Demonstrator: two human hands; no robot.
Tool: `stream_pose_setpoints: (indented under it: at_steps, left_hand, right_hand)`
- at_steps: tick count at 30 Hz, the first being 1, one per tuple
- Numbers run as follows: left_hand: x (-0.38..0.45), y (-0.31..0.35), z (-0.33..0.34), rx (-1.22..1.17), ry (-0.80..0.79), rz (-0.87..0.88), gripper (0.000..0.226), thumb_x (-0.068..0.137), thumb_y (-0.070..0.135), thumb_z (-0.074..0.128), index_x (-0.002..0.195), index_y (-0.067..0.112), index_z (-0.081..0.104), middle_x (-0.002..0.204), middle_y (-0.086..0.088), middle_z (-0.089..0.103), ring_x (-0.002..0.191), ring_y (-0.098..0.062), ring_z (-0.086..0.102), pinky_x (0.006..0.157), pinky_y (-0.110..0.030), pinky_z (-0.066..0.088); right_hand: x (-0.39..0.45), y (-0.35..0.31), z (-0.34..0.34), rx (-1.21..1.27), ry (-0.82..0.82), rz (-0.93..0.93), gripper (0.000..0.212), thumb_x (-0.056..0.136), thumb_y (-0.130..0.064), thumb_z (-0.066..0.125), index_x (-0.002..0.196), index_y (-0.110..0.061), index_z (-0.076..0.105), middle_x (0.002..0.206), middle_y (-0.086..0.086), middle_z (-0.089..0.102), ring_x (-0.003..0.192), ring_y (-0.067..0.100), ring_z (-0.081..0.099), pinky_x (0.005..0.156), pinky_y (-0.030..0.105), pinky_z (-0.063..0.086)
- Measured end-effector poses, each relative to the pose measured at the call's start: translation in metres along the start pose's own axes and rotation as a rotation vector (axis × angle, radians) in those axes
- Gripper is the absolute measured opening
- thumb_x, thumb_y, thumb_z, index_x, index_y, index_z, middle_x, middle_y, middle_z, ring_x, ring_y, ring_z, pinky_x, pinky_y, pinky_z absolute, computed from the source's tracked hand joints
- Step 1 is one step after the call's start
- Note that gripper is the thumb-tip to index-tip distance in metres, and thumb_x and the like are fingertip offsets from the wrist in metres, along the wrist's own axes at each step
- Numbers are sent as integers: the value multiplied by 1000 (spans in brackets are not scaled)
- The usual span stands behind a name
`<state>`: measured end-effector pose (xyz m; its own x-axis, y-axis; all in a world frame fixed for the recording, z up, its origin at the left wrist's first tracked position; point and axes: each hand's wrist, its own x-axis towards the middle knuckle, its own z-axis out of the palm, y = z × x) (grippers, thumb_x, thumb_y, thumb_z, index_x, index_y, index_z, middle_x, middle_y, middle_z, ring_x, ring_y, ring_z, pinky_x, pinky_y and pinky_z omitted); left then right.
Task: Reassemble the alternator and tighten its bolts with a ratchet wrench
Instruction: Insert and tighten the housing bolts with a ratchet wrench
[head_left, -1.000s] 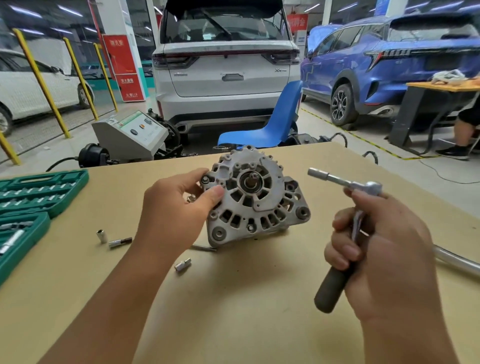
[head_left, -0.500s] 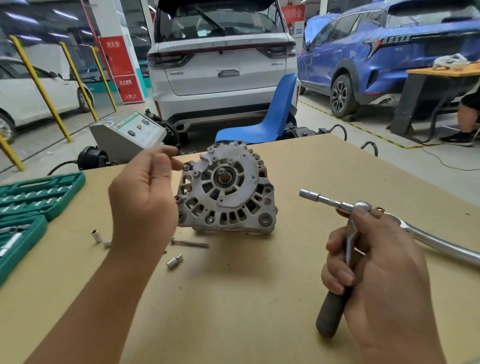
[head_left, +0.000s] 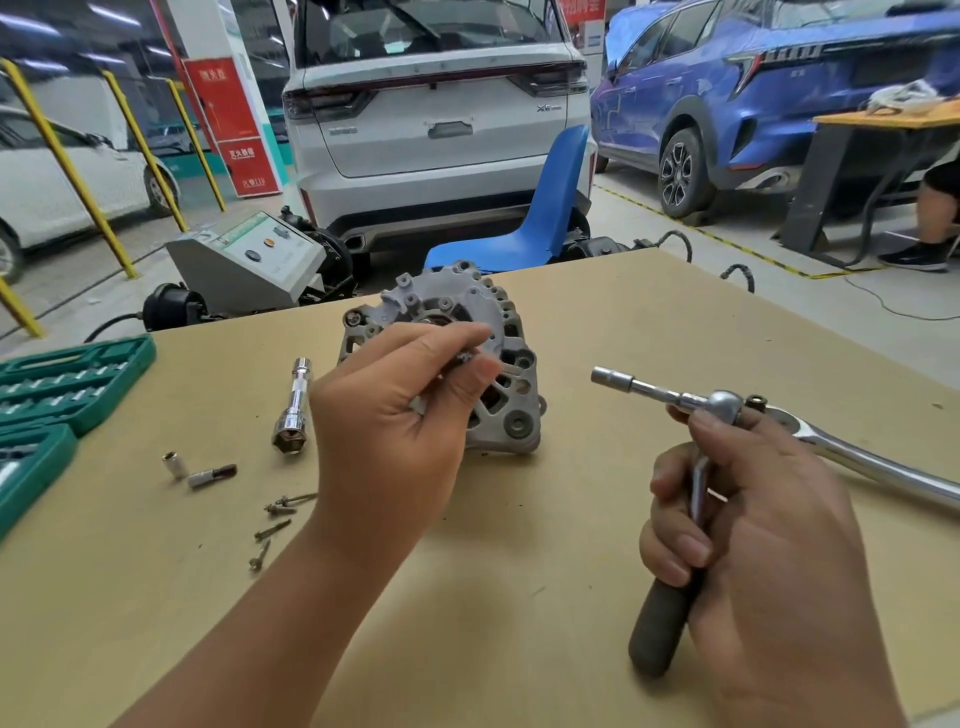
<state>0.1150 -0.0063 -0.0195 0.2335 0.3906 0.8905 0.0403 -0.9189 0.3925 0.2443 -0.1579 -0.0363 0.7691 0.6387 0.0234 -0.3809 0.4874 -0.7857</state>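
over the alternator (head_left: 498, 374), left hand (head_left: 395, 415) pinching a bolt (head_left: 464, 357), right hand (head_left: 753, 545) gripping ratchet (head_left: 691, 452)

A car repair workshop: parked white SUV (head_left: 436, 130), blue car (head_left: 753, 104), green socket-set case (head_left: 67, 379), yellow bollards (head_left: 62, 156).

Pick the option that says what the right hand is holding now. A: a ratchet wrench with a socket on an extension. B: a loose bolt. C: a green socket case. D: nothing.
A: the right hand grips the dark handle of the ratchet wrench, whose socket tip points left toward the alternator.
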Motion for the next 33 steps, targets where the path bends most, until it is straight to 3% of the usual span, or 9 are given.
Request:
stream_pose_setpoints:
  at_steps: [10, 14, 20, 23, 25, 28, 33]
  left_hand:
    - [2, -8, 15, 83, -9, 68, 16, 92, 6, 75, 106, -1, 78, 91, -1, 73, 82, -6, 66, 80, -10, 49]
    - [6, -9, 21, 106, -25, 109, 16, 93, 6, 75, 106, -2, 79, 90, -5, 75, 79, -9, 67, 77, -14, 51]
    - [6, -10, 30, 169, -70, 193, 20, 94, 3, 74, 112, -3, 77, 88, -8, 74, 78, -12, 64, 78, -14, 51]
    - [-3, -9, 33, 293, -50, 213, 28, 99, 14, 69, 125, 3, 73, 89, -8, 72, 73, -25, 61, 66, -38, 53]
    - [-6, -9, 31, 424, -61, 218, 37, 100, 24, 67, 134, 11, 68, 93, -10, 68, 75, -30, 57, 62, -40, 49]
    - [-7, -11, 27, 536, -114, 178, 45, 100, 35, 62, 142, 18, 62, 100, -14, 61, 84, -34, 56, 68, -44, 47]
    - [-6, -3, 28, 686, -197, 48, 48, 101, 50, 47, 137, 26, 67, 103, -12, 58, 88, -35, 52, 72, -42, 35]
  right_hand:
    - [0, 3, 2, -36, -16, 2, 17, 87, -9, 63, 73, -19, 60, 62, 12, 51, 34, 14, 24, 41, 19, 29]
    - [0, 2, 6, -47, -32, 12, 7, 72, -17, 67, 69, -21, 62, 63, 12, 51, 34, 15, 24, 42, 19, 30]
    - [-1, 1, 5, -63, -29, 12, 8, 71, -18, 68, 67, -22, 62, 63, 12, 50, 35, 14, 25, 42, 19, 30]
    - [-1, 1, 6, -77, -37, 7, 11, 72, -17, 68, 65, -23, 62, 63, 12, 51, 35, 15, 25, 42, 19, 30]
    - [-1, 2, 6, -81, -40, 4, 11, 73, -17, 68, 65, -23, 63, 64, 12, 51, 36, 15, 24, 41, 20, 29]
    - [-2, 3, 6, -80, -47, 7, 14, 76, -15, 67, 66, -23, 63, 64, 12, 51, 36, 15, 24, 41, 20, 29]
    - [-3, 4, 6, -73, -41, 2, 22, 86, -8, 63, 69, -22, 63, 65, 11, 51, 36, 15, 24, 41, 20, 28]
